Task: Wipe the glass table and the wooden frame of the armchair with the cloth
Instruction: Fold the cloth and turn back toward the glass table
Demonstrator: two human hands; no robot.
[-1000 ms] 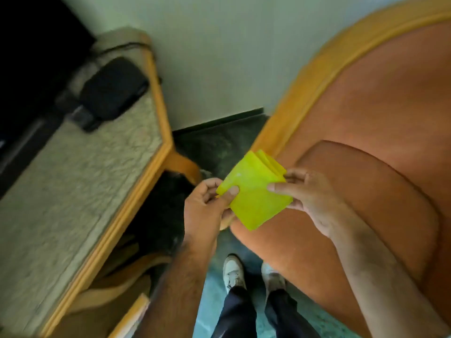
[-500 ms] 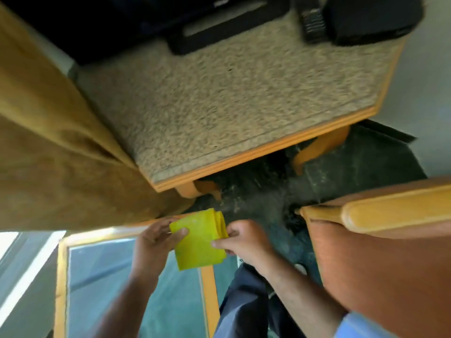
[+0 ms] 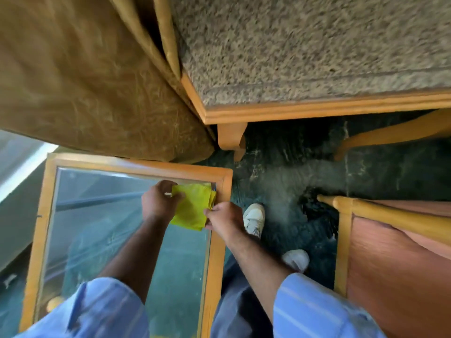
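A folded yellow cloth point(image 3: 192, 207) is held over the far right corner of the glass table point(image 3: 102, 228), which has a light wooden frame. My left hand point(image 3: 158, 201) grips the cloth's left side with thumb on top. Pinching its right edge is my right hand point(image 3: 225, 220), near the table's right frame rail. Whether the cloth touches the glass is unclear. The armchair point(image 3: 400, 264), orange upholstery with a wooden frame, stands at the lower right, apart from both hands.
A stone-topped desk point(image 3: 317, 45) with wooden edging and legs fills the top right. A brown curtain point(image 3: 85, 81) hangs at the top left over the table's far edge. My white shoes point(image 3: 255, 218) stand on dark green carpet between table and armchair.
The view has swung from the armchair to the glass table. Both hands have carried the folded cloth down over the table's far right corner.
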